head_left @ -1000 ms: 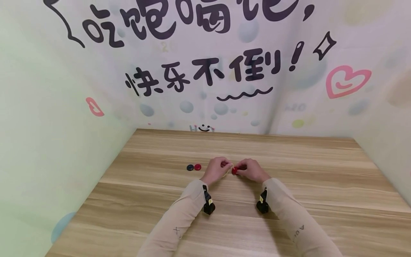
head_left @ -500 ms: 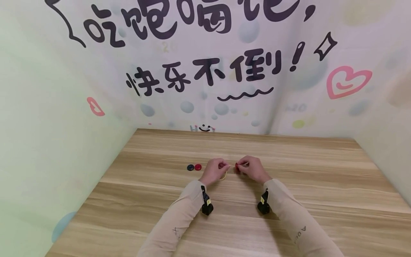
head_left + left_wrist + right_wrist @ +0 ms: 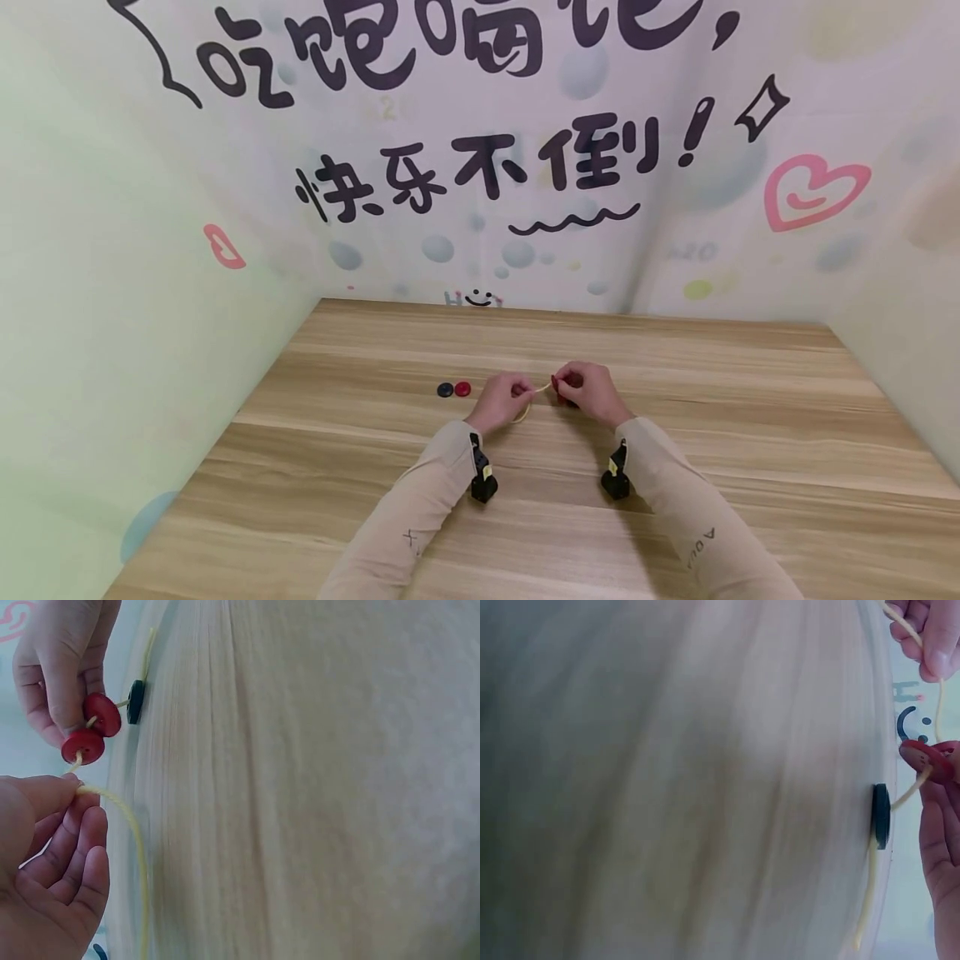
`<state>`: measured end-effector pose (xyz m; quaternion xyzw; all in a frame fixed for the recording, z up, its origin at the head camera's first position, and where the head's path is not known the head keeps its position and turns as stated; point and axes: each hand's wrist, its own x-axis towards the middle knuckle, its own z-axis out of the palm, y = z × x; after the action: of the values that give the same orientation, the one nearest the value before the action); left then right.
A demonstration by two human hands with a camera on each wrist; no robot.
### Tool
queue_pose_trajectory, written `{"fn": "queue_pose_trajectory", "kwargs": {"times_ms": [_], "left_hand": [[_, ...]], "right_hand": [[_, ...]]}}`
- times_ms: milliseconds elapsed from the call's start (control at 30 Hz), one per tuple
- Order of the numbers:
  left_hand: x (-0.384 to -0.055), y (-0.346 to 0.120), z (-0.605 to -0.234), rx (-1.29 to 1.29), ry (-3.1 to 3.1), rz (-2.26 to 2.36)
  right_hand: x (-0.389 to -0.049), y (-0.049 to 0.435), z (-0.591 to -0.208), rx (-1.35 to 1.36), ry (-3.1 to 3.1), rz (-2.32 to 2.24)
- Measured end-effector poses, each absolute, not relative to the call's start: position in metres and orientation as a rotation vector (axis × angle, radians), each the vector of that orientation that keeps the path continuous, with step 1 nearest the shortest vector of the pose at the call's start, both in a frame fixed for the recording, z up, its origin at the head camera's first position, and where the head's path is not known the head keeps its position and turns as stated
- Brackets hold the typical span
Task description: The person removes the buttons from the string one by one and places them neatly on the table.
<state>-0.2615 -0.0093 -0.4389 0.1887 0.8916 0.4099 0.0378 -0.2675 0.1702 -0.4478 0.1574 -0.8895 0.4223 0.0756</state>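
Between thumb and forefinger, my left hand (image 3: 501, 398) pinches a yellow cord (image 3: 137, 832), whose slack loops down beneath it. My right hand (image 3: 592, 392) pinches a round red button (image 3: 84, 747) that is threaded on the cord. Right behind it on the cord sits another red button (image 3: 103, 715), close against the right fingers. Farther along, a dark button (image 3: 881, 817) hangs edge-on, with the cord's tail below it in the right wrist view. A short pale stretch of cord spans the gap between the two hands.
Left of the left hand, a loose dark blue button (image 3: 446, 390) and a loose red button (image 3: 462, 389) lie side by side on the wood-grain table (image 3: 675, 358). A white printed wall sheet (image 3: 420, 267) rises behind the table's far edge.
My right hand has moved slightly right and away from the left with the red button. The cord between the hands now shows longer. The loose buttons stay put.
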Motion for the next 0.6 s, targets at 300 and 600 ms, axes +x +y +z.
{"fn": "queue_pose_trajectory", "kwargs": {"times_ms": [300,600], "left_hand": [[-0.264,-0.0077,-0.4384,0.616,2.77,1.306],[-0.2621,-0.004,-0.4336,0.561,2.741,1.372]], "right_hand": [[-0.2678,0.1708,-0.4481,0.535,-2.753,1.192],[-0.2682,0.1706,-0.449,0.613,-2.782,1.114]]}}
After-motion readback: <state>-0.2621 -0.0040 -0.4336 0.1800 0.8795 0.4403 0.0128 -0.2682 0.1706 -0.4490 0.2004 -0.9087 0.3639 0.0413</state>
